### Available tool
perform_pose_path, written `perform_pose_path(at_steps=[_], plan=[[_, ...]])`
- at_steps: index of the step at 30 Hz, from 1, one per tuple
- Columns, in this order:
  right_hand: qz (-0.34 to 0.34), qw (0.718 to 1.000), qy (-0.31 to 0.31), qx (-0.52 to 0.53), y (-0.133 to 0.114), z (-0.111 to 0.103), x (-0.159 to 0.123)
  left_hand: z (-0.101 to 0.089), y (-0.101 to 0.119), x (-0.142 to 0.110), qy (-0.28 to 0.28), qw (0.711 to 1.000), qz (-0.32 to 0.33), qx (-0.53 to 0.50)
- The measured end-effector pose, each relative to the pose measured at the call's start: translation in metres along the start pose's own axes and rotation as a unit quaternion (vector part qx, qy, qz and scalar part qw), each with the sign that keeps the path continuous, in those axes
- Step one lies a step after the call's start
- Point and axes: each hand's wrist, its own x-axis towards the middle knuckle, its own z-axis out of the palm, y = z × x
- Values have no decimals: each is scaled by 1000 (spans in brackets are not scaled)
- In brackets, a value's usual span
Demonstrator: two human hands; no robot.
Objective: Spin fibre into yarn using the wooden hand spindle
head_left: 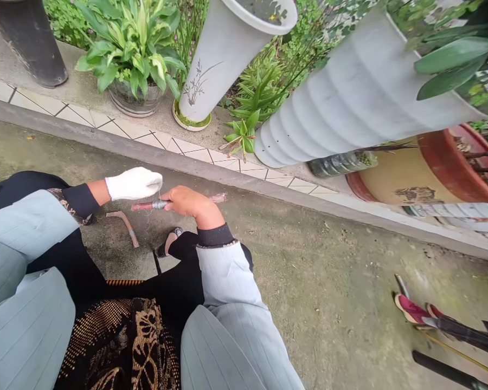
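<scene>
My left hand (134,183), in a white knitted glove, is closed with its fingertips pinching a thin strand, thread or fine wire. That strand runs down to a grey winding (160,205) wrapped round a reddish-brown stick (142,207). Bare, my right hand (191,203) grips the stick just right of the winding, holding it roughly level. The stick's frayed, paler end sticks out beyond the right hand. Loose loops of the strand dangle below the winding. On the ground below my left hand lies a second, bent stick (124,225) with a greyish band near its lower end.
A tiled ledge (154,140) crosses ahead, bearing a leafy potted plant (134,97), a white vase-like planter (219,59), a ribbed grey planter (329,103) and a brown-and-yellow pot (415,168). Another person's feet in red shoes (410,310) and a dark bar (447,371) are at right.
</scene>
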Motion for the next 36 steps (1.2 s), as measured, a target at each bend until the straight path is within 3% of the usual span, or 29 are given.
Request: perform_pose_path(at_steps=[7,11,17,22,26,31,36], plan=[[-63,994,54,66,3,2,-15,-2,-7,2,-23,991,26,-128],[-51,990,98,87,4,4,-19,-8,-10,0,-62,977,12,-205],[-70,976,176,103,-3,4,-24,-8,-24,-2,-94,907,4,-411],[-68,964,218,135,-8,-1,-29,0,-29,3,-63,871,-26,-486],[-40,966,221,126,-8,-1,-30,-5,-22,5,-4,877,-75,-474],[-108,969,195,108,-6,3,-27,-22,-12,4,-25,923,-65,-377],[2,968,235,88,-4,1,-30,-8,-19,6,-15,914,-38,-404]])
